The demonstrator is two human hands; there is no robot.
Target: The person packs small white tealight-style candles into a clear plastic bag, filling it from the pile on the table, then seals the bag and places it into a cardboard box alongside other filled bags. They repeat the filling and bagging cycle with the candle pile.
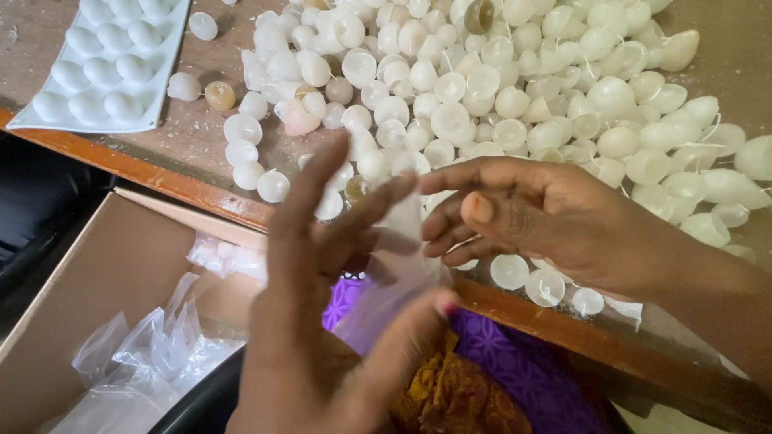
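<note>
Clear plastic, thin and crinkled: a small transparent bag (pixel 398 269) sits at centre frame, pinched between both hands. Left hand (pixel 338 321), lower centre, has its fingers spread upward and its thumb pressed against the film from below. Right hand (pixel 531 217), centre right, curls its fingers onto the bag's upper edge; thumb tip visible, nothing else in its grasp. Both hands closed on the bag, then, not on any wax piece.

Behind them, filling the upper right of the frame, a large heap of white dome-shaped candles (pixel 515 88) lies on the wooden bench (pixel 169 145), many with short wicks showing (a few pieces are tan or brownish rather than white). Upper left: a white mould tray (pixel 104 56) with rounded cavities, resting on the bench. Lower left, below the bench edge: an open cardboard box (pixel 96 289) holding more loose clear bags (pixel 153 362). Purple patterned cloth (pixel 515 362) at lower centre, under the hands.

Judgement: step in hand looks like working the bag's mouth open, fingers rubbing the two film layers apart. Bag appears empty; cannot confirm it is fully open. The following move would call for a steady hold on the opened mouth with one hand so the other is free to reach the heap.
</note>
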